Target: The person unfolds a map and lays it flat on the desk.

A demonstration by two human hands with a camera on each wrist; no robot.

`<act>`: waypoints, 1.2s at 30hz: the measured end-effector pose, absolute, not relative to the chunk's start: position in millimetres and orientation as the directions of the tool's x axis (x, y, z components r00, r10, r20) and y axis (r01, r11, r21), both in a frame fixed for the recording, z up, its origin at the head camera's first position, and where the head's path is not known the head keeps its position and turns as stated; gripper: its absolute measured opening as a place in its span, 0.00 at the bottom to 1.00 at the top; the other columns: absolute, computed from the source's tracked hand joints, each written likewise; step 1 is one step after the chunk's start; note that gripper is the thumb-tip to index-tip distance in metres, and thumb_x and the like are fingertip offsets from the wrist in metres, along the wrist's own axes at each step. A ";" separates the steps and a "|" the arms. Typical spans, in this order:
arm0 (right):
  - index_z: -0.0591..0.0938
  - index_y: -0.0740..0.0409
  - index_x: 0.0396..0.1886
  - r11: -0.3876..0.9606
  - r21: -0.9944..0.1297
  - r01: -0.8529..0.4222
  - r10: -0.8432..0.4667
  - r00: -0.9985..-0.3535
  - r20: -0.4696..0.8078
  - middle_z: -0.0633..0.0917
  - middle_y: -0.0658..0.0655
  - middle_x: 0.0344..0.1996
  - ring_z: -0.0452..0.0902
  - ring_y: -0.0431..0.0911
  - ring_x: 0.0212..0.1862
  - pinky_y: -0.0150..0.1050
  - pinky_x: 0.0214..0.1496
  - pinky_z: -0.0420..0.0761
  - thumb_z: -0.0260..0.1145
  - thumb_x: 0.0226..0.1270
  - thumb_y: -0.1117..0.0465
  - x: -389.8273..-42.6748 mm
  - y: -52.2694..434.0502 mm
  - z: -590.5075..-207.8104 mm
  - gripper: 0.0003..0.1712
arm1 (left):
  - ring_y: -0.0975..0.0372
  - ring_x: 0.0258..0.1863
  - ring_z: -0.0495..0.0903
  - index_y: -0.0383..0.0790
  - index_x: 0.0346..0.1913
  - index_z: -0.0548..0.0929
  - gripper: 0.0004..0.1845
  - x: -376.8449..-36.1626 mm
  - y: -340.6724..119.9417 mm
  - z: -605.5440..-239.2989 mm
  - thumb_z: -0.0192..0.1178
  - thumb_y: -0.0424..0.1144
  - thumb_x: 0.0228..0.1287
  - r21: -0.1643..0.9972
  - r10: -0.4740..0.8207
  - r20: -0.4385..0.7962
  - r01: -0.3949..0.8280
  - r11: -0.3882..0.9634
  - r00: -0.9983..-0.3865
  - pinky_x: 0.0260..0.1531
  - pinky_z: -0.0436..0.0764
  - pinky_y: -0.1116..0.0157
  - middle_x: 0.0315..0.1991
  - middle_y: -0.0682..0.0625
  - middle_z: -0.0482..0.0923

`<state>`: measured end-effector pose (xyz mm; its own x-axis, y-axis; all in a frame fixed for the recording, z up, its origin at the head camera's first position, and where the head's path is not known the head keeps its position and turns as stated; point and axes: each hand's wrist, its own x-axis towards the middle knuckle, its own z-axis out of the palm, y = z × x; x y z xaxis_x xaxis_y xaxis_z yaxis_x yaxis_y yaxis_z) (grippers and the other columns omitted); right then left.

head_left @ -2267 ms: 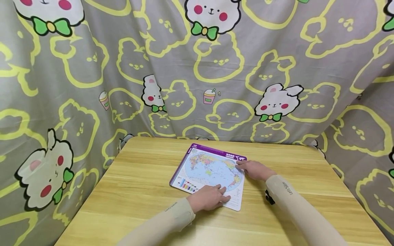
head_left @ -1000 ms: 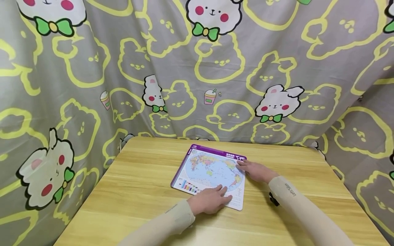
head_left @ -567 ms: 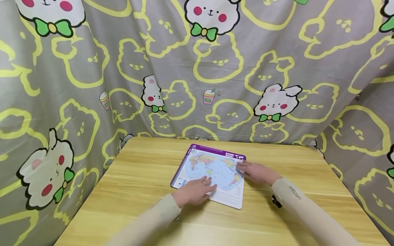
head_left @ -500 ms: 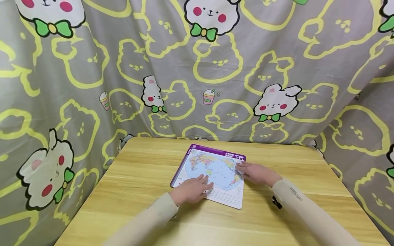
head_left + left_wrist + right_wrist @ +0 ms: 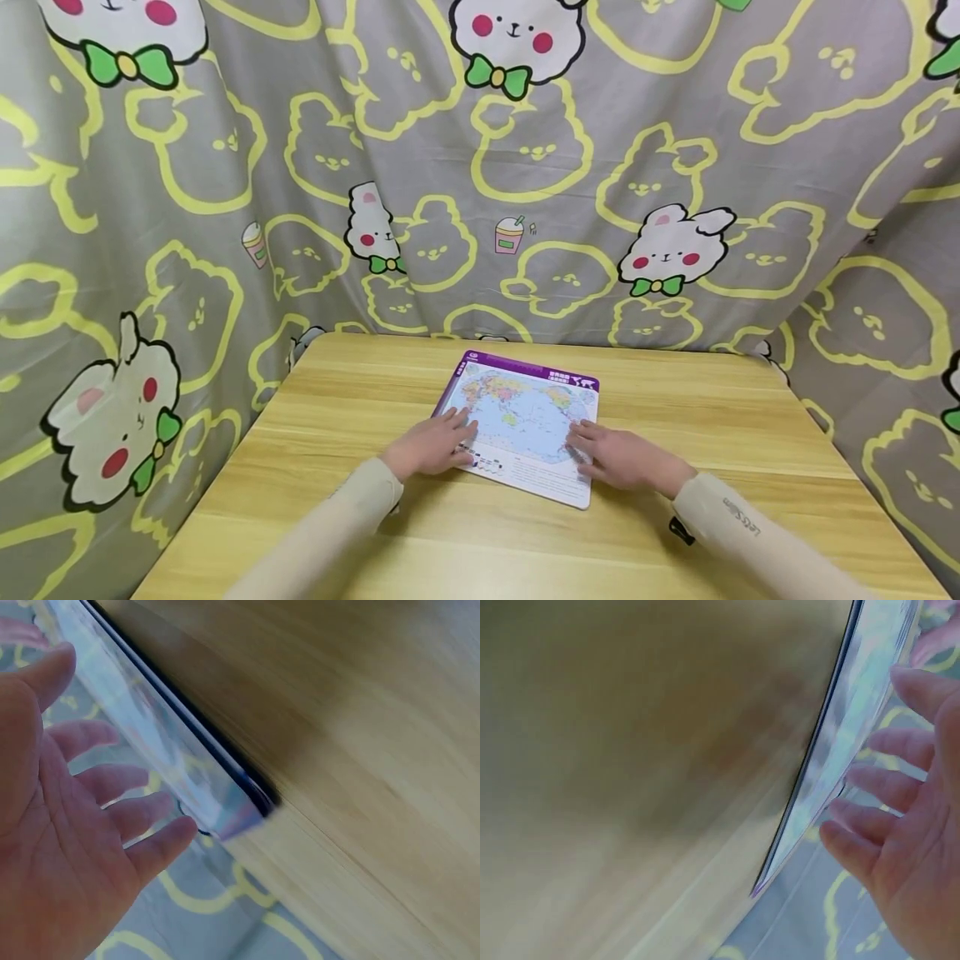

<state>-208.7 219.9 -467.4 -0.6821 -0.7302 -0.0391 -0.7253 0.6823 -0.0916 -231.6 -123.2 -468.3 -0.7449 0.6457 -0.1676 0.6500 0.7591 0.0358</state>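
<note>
A flat world map board point(image 5: 525, 433) with a purple top border and rounded corners lies slightly turned on the table. Over its left edge my left hand point(image 5: 431, 444) spreads its fingers, covering part of the colour legend at the lower left. On the opposite side my right hand point(image 5: 622, 457) has its fingertips at the map's right edge, fingers loosely extended. In the left wrist view the palm and relaxed fingers of the left hand point(image 5: 82, 787) appear beside the board's glossy surface point(image 5: 157, 712). The right wrist view has the right hand point(image 5: 907, 802) similarly beside the board's dark-lined edge point(image 5: 810, 750).
The board rests on a light wood-grain table point(image 5: 315, 517). Behind and along both sides hangs a grey curtain point(image 5: 525, 183) with yellow outlines and white rabbits. A small black object point(image 5: 681, 530) shows under the right sleeve.
My left hand has slid left from the board's lower middle to its left edge, uncovering the lower text. My right hand has moved down along the right edge. The board stays about where it was.
</note>
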 end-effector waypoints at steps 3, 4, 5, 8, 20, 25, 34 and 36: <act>0.71 0.65 0.64 0.667 -0.080 -0.741 -0.745 -0.666 -0.042 0.69 0.67 0.64 0.63 0.61 0.65 0.54 0.60 0.70 0.59 0.69 0.50 -196.5 212.4 -467.4 0.31 | 0.46 0.70 0.53 0.39 0.71 0.63 0.36 -236.9 -130.5 -469.3 0.51 0.57 0.68 0.063 0.644 -0.165 0.643 0.763 -0.747 0.67 0.57 0.53 0.71 0.38 0.54; 0.71 0.65 0.64 0.662 -0.077 -0.745 -0.749 -0.661 -0.045 0.69 0.67 0.64 0.63 0.61 0.65 0.53 0.60 0.70 0.59 0.69 0.50 -192.6 209.9 -467.5 0.31 | 0.45 0.70 0.53 0.38 0.71 0.62 0.37 -238.8 -132.7 -469.5 0.51 0.58 0.67 0.067 0.643 -0.167 0.642 0.764 -0.748 0.67 0.57 0.53 0.71 0.38 0.53; 0.70 0.65 0.65 0.657 -0.072 -0.750 -0.754 -0.656 -0.046 0.69 0.67 0.64 0.63 0.61 0.65 0.53 0.60 0.71 0.59 0.69 0.49 -188.9 207.7 -467.8 0.32 | 0.45 0.70 0.53 0.38 0.71 0.62 0.37 -240.4 -134.9 -470.1 0.52 0.58 0.66 0.070 0.641 -0.169 0.639 0.766 -0.749 0.66 0.58 0.53 0.71 0.38 0.53; 0.70 0.64 0.65 0.644 -0.072 -0.762 -0.765 -0.642 -0.051 0.69 0.66 0.65 0.62 0.60 0.66 0.52 0.60 0.71 0.58 0.69 0.49 -179.3 202.4 -469.6 0.31 | 0.45 0.70 0.53 0.38 0.71 0.62 0.39 -244.6 -141.2 -471.5 0.53 0.60 0.64 0.080 0.634 -0.175 0.631 0.772 -0.753 0.65 0.60 0.53 0.71 0.37 0.53; 0.72 0.56 0.65 0.634 -0.068 -0.770 -0.773 -0.631 -0.062 0.69 0.64 0.65 0.64 0.59 0.65 0.52 0.61 0.70 0.59 0.68 0.49 -159.8 193.7 -475.0 0.29 | 0.46 0.71 0.50 0.41 0.70 0.65 0.39 -253.6 -152.9 -473.7 0.57 0.59 0.61 0.179 0.608 -0.221 0.581 0.794 -0.762 0.66 0.58 0.52 0.72 0.38 0.52; 0.74 0.54 0.64 0.624 -0.063 -0.779 -0.781 -0.622 -0.048 0.71 0.63 0.64 0.66 0.58 0.64 0.51 0.59 0.72 0.60 0.68 0.54 -160.3 193.4 -478.3 0.25 | 0.46 0.70 0.52 0.41 0.69 0.67 0.40 -255.9 -151.8 -473.0 0.60 0.60 0.58 0.155 0.617 -0.235 0.598 0.787 -0.751 0.65 0.61 0.53 0.72 0.38 0.54; 0.77 0.52 0.61 0.602 -0.069 -0.795 -0.797 -0.603 -0.004 0.74 0.61 0.61 0.69 0.57 0.62 0.51 0.58 0.74 0.59 0.69 0.59 -164.4 196.3 -481.6 0.21 | 0.46 0.70 0.53 0.41 0.69 0.66 0.43 -256.5 -152.3 -473.8 0.61 0.62 0.56 0.160 0.620 -0.251 0.600 0.784 -0.743 0.65 0.61 0.52 0.71 0.38 0.53; 0.77 0.52 0.60 0.601 -0.073 -0.796 -0.798 -0.602 -0.002 0.74 0.61 0.61 0.69 0.57 0.62 0.51 0.58 0.74 0.59 0.69 0.60 -165.1 196.7 -481.8 0.20 | 0.46 0.70 0.53 0.41 0.69 0.66 0.43 -256.3 -152.1 -475.0 0.61 0.62 0.55 0.157 0.619 -0.251 0.600 0.785 -0.744 0.65 0.61 0.52 0.72 0.38 0.53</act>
<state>-165.1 196.7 -481.8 -0.6020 -0.7985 -0.0023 -0.7963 0.6005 -0.0726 -256.3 -152.1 -475.0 -0.7443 0.6189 -0.2508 0.5996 0.7847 0.1571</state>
